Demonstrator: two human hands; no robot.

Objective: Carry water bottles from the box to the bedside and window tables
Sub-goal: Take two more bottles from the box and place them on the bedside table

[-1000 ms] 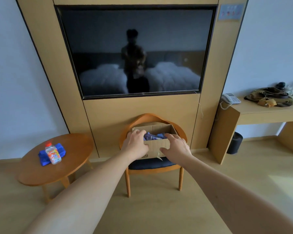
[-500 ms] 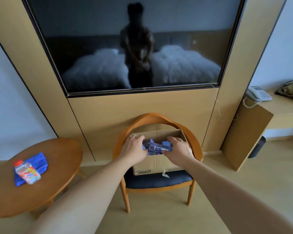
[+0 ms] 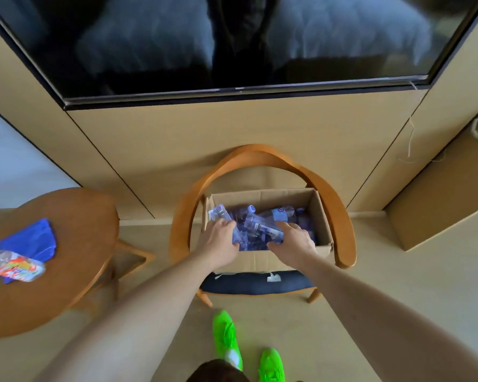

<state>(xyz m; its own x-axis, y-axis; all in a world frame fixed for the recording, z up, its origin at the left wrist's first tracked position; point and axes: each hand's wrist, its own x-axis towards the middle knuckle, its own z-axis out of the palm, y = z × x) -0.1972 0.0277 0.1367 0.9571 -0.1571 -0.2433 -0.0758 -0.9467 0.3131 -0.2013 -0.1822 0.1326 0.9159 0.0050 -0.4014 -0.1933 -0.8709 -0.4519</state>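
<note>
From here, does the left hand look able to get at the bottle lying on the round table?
Probably not at once: the left hand is in the box, gripping a water bottle. The way to the table bottle looks free.

A wooden chair [image 3: 262,282] carried the cardboard box [image 3: 262,260] on its dark seat. On the round desk [image 3: 75,244], a blue cloth [image 3: 33,241] lay near its left edge, a bottle [image 3: 13,268] upon it.

- Two hands are showing: left hand [image 3: 220,238], right hand [image 3: 293,244].
- One cardboard box [image 3: 262,260] is sitting on one chair [image 3: 340,216].
- Several blue-labelled water bottles [image 3: 260,226] are lying inside; exact number unclear.
- One round table [image 3: 75,244] is carrying one colourful bottle [image 3: 14,267] and one blue cloth [image 3: 32,241].
- Two green shoes [image 3: 226,337] are showing.
</note>
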